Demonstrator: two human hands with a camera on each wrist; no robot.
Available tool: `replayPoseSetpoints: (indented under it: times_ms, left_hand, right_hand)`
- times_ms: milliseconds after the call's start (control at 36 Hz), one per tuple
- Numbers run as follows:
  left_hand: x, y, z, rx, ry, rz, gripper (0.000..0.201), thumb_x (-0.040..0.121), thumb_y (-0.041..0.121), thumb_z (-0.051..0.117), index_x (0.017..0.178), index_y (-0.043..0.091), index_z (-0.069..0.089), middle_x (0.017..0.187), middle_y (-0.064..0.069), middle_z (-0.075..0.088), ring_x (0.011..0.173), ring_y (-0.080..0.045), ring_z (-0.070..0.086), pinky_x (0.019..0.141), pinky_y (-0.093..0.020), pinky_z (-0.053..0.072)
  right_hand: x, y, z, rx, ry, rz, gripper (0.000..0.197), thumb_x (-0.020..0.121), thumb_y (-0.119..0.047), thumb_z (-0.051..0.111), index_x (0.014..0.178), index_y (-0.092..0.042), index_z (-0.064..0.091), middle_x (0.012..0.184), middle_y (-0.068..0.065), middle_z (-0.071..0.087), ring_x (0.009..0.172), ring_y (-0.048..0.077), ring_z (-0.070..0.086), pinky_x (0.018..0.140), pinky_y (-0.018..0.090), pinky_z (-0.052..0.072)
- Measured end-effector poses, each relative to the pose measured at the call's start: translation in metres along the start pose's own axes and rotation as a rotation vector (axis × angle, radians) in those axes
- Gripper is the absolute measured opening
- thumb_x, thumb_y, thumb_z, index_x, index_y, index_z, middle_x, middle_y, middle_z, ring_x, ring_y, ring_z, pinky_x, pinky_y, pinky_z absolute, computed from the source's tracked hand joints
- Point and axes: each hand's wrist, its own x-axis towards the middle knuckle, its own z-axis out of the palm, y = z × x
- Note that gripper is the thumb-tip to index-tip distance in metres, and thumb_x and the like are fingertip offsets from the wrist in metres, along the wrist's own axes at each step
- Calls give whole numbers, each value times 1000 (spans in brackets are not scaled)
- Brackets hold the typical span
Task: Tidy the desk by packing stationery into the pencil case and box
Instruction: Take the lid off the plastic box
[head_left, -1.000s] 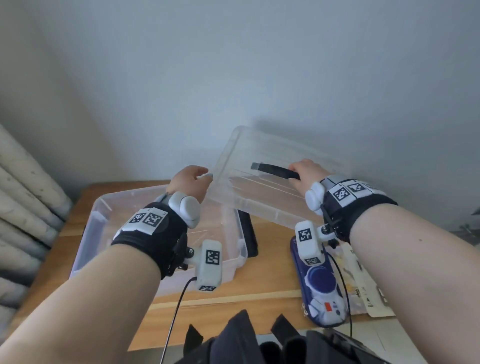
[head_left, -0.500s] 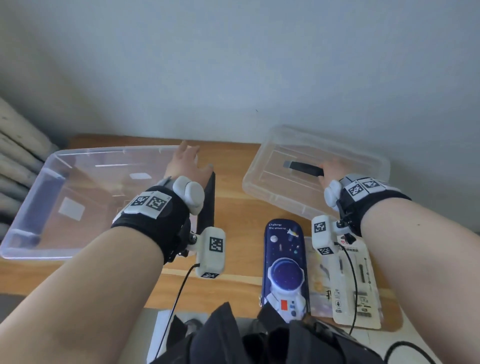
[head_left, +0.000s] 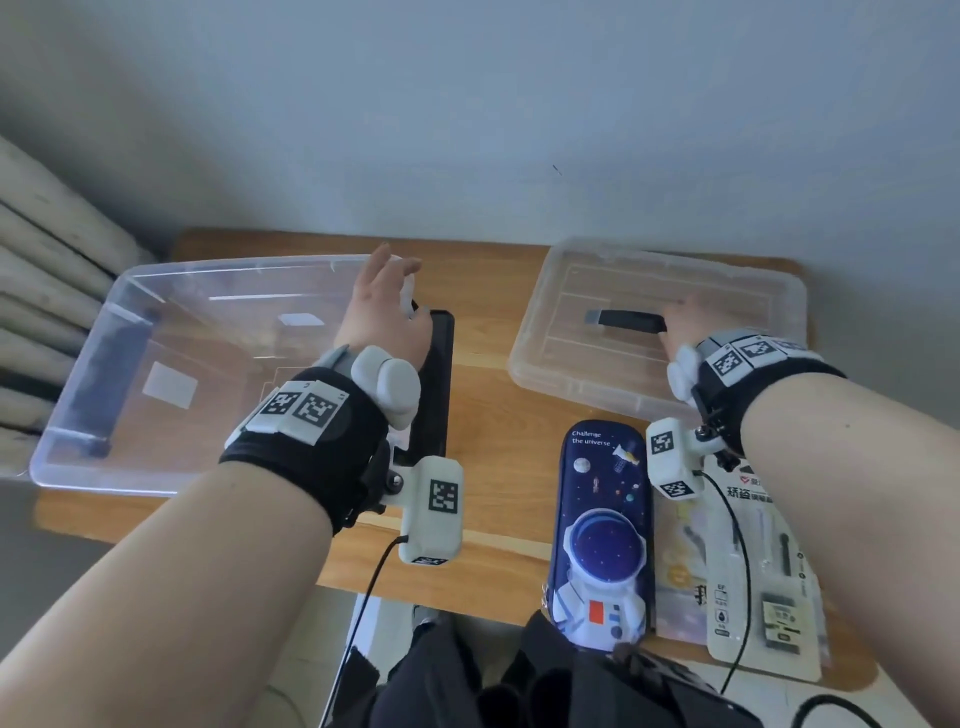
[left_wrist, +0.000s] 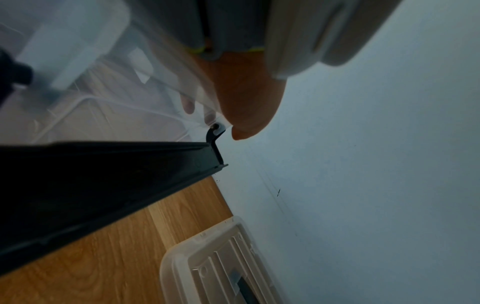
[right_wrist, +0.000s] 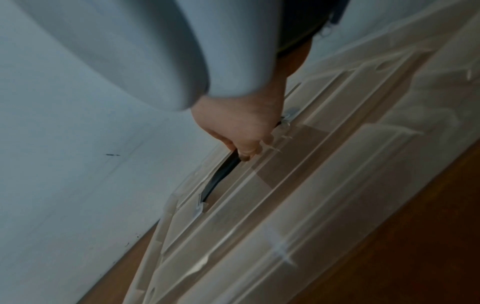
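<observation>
The clear plastic box (head_left: 171, 374) sits at about 9 o'clock on the wooden surface (head_left: 493, 395), open side up, with its long side running from 9 to 3. Its lid (head_left: 660, 322) lies flat at about 2 o'clock, also long from 9 to 3, with a black handle (head_left: 626, 320) along the middle.

The right hand (head_left: 680, 319) has its fingers curled round the right end of that handle, so its grip is closed on it. The left hand (head_left: 384, 306) is at the box's right rim. The left wrist view shows the thumb outside the wall and a fingertip inside, so it seems to be pinching the rim lightly. A black latch flap (head_left: 434, 384) hangs down from that end of the box.

The pencil case (head_left: 602, 530) lies at about 5 o'clock, zipped shut as far as can be seen. Its long side runs from 12 to 6, with the astronaut's feet at the near end. Flat packs of stationery (head_left: 758, 582) lie just beside it on the right, partly under the right arm.

The box and lid are probably light, thin and a bit bendy, and smooth enough to slip. The handle is the best place to hold the lid, and the rim works well for the box. The pencil case looks firm and easy to pick up round its middle. The packs are thin and flat, so lifting an edge first would likely help.
</observation>
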Motion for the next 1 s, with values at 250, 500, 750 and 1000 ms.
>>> replayPoseSetpoints:
  times_ms: [250, 500, 750, 1000]
  left_hand:
    - [-9, 5, 5, -48, -7, 0, 49, 88, 11, 52, 134, 27, 45, 156, 11, 18, 134, -15, 39, 85, -22, 37]
    - [-8, 8, 18, -5, -17, -37, 51, 86, 17, 54, 136, 28, 44, 156, 10, 19, 134, -20, 39, 91, -29, 41]
    - [-1, -11, -8, 346, 5, -230, 55, 82, 44, 54, 135, 34, 43, 159, 3, 11, 145, -31, 11, 115, -59, 3]
    - [-6, 1, -15, 37, -20, -148, 35, 80, 31, 48, 112, 33, 61, 132, 0, 56, 116, -24, 54, 97, -38, 45]
  right_hand:
    - [-14, -2, -8, -64, -87, 11, 33, 80, -5, 55, 113, -6, 51, 117, 15, 50, 94, 33, 55, 79, 39, 51]
    - [-28, 8, -9, 179, -41, 50, 54, 89, -5, 50, 141, -13, 38, 133, 17, 50, 117, 36, 52, 95, 38, 43]
    - [-51, -1, 1, 259, -132, 29, 44, 93, -16, 49, 137, -15, 44, 126, 12, 58, 108, 31, 58, 91, 35, 47]
    - [-67, -15, 26, 286, -316, 75, 45, 95, -15, 50, 138, -6, 43, 137, 15, 51, 120, 30, 52, 97, 33, 41]
